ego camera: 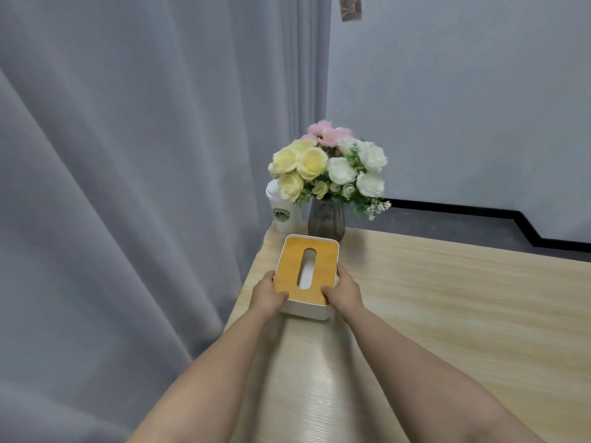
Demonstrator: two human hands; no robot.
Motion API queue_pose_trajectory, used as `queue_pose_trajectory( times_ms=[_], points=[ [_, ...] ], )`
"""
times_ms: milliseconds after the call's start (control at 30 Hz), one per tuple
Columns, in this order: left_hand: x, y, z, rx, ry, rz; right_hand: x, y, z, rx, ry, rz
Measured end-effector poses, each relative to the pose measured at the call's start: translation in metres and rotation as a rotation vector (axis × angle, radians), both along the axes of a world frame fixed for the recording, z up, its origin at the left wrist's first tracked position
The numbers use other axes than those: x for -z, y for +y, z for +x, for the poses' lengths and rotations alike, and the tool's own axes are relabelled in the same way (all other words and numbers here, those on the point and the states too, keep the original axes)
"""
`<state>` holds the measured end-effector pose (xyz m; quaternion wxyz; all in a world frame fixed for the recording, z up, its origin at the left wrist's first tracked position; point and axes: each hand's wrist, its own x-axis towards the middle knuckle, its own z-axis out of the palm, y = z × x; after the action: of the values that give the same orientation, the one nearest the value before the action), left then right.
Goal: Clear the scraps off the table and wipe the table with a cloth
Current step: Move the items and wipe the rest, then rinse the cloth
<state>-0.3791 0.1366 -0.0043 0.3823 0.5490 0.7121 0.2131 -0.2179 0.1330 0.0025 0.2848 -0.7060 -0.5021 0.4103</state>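
Gripping the tissue box [306,276] from both sides near the table's [447,298] far left corner: left hand [267,294] and right hand [343,290] curled round its near end (thumbs on the wooden lid). Just beyond, vase [326,223] of flowers [332,167] beside white cup [283,212].

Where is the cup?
In the head view, the cup stands at the table's far left corner, just left of the vase, partly behind the flowers, by the curtain.
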Motion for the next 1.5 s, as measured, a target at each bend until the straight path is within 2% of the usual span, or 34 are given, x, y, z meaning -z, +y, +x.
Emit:
queue_pose_trajectory(
  times_ms=[233, 567, 667, 733, 800, 867, 967, 1233, 1367, 1500],
  points=[
    [0.02, 0.017, -0.033, 0.018, 0.009, -0.027, 0.018, 0.01, -0.034, 0.009, -0.017, -0.019],
    [0.029, 0.032, -0.041, 0.07, -0.046, 0.026, 0.027, 0.018, -0.039, 0.005, 0.002, 0.052],
    [0.026, 0.042, -0.038, 0.257, 0.142, 0.129, 0.033, 0.015, -0.047, 0.024, 0.014, 0.061],
    [0.023, 0.051, -0.036, 0.438, 0.363, 0.16, 0.037, 0.016, -0.049, 0.006, -0.017, 0.037],
    [0.021, 0.059, -0.035, 0.6, 0.574, 0.127, 0.037, 0.02, -0.044, -0.012, -0.035, 0.017],
    [0.021, 0.06, -0.035, 0.68, 0.685, 0.075, 0.033, 0.023, -0.036, -0.046, -0.033, 0.007],
    [0.022, 0.053, -0.035, 0.693, 0.736, 0.1, 0.028, 0.03, -0.018, -0.107, -0.031, -0.044],
    [0.031, 0.017, -0.038, 0.594, 0.73, 0.193, 0.04, 0.065, 0.007, -0.205, 0.034, -0.075],
    [0.031, 0.004, -0.039, 0.592, 0.769, 0.248, 0.042, 0.066, 0.003, -0.209, -0.032, -0.064],
    [0.023, 0.022, -0.045, 0.57, 0.665, 0.338, 0.034, 0.042, -0.014, -0.261, -0.441, 0.141]
  ],
)
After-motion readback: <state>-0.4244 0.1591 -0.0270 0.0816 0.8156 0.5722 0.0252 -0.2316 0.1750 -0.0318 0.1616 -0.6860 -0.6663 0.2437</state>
